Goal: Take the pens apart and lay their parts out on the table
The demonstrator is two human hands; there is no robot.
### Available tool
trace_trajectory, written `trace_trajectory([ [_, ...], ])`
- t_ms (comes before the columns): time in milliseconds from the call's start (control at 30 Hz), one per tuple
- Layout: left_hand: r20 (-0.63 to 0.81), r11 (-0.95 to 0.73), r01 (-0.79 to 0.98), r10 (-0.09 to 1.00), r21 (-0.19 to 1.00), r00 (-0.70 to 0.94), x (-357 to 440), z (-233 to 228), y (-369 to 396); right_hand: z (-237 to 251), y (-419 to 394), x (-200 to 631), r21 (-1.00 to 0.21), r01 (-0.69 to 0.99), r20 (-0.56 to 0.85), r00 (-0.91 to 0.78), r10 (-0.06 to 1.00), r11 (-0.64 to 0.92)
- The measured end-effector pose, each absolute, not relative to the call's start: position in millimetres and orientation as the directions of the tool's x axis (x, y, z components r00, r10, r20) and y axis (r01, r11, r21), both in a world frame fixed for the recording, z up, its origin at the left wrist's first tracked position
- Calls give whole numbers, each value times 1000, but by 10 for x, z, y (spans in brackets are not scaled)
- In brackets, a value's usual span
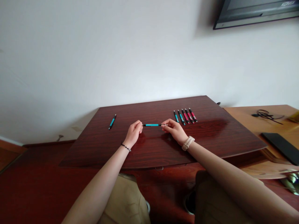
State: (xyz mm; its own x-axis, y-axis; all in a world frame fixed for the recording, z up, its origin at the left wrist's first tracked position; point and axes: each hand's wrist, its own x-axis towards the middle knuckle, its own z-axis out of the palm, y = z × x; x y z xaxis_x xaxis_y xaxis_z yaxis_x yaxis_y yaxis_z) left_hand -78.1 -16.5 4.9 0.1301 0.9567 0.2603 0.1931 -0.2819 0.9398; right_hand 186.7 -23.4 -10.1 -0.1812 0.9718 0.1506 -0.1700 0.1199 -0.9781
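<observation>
A turquoise pen with black ends (152, 125) is stretched level between my two hands, just above the dark wooden table (149, 155). My left hand (134, 131) pinches its left end, and my right hand (173, 129) has thumb and fingers closed on the right end near the silver tip. Behind my right hand several pens lie side by side: turquoise ones (181, 117) on the left of the row, pink ones (189, 115) on the right. Another turquoise pen (112, 121) lies alone on the table's left part.
A lighter wooden table (247, 119) adjoins on the right, with a coiled black cable (266, 114) and a flat black object (281, 147) on it. The white wall (140, 56) rises directly behind, with a screen (257, 14) mounted at upper right.
</observation>
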Motion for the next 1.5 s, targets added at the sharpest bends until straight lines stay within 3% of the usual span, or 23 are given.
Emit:
trace_trajectory([
  [167, 222, -236, 222, 971, 946, 84, -776, 38, -162, -108, -234, 1869, -980, -159, 149, -187, 971, 120],
  [400, 215, -244, 155, 960, 957, 181, -788, 35, -168, -135, -218, 1875, -978, -160, 164, -187, 969, 134],
  [867, 199, -171, 390, 979, 905, -33, -779, -41, -127, -149, -208, 1885, -978, -139, 184, -199, 963, 158],
  [1067, 204, -176, 263, 976, 948, -79, -807, 17, -110, -137, -200, 1902, -979, -158, 152, -156, 976, 127],
  [1267, 163, -154, -131, 985, 979, 62, -835, 163, -143, -90, -231, 1887, -975, -184, 147, -134, 980, 121],
  [1367, 179, -173, -126, 983, 977, 36, -867, 180, -112, -78, -239, 1883, -977, -179, 136, -119, 984, 114],
  [1500, 248, -246, 47, 968, 968, -41, -999, 105, 35, -57, -244, 1881, -978, -179, 128, -107, 986, 108],
])
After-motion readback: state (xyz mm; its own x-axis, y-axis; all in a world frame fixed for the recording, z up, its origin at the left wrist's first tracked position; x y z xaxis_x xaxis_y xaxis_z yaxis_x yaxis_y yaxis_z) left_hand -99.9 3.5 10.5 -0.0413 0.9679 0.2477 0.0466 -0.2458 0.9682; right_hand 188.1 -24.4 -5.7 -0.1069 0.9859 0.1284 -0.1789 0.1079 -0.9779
